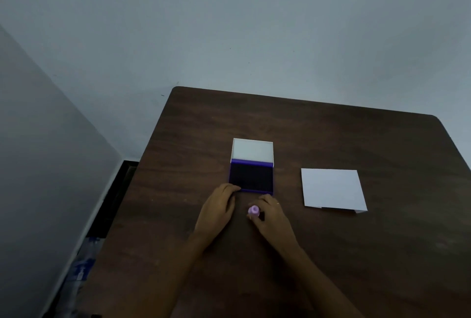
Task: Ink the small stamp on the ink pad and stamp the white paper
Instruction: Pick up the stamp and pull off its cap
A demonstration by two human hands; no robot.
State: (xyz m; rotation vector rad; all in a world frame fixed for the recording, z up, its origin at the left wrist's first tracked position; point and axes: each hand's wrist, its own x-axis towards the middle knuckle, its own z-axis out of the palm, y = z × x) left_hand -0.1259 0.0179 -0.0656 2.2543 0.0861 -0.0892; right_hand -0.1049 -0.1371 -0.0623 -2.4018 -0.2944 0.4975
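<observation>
A purple ink pad (pixel 251 178) lies open on the dark wooden table (pixel 331 254), its white lid (pixel 252 149) folded back behind the dark pad. My left hand (pixel 219 206) rests flat with its fingertips touching the pad's near left corner. A small pink stamp (pixel 253 211) stands just in front of the pad. My right hand (pixel 272 215) curls around it, thumb and fingers touching its sides. The white paper (pixel 332 190) lies flat to the right of the pad, apart from both hands.
The table's left edge (pixel 142 177) drops to a dark floor gap beside a grey wall. Plastic bottles (pixel 84 264) lie on the floor at the lower left. A pale wall stands behind the table's far edge.
</observation>
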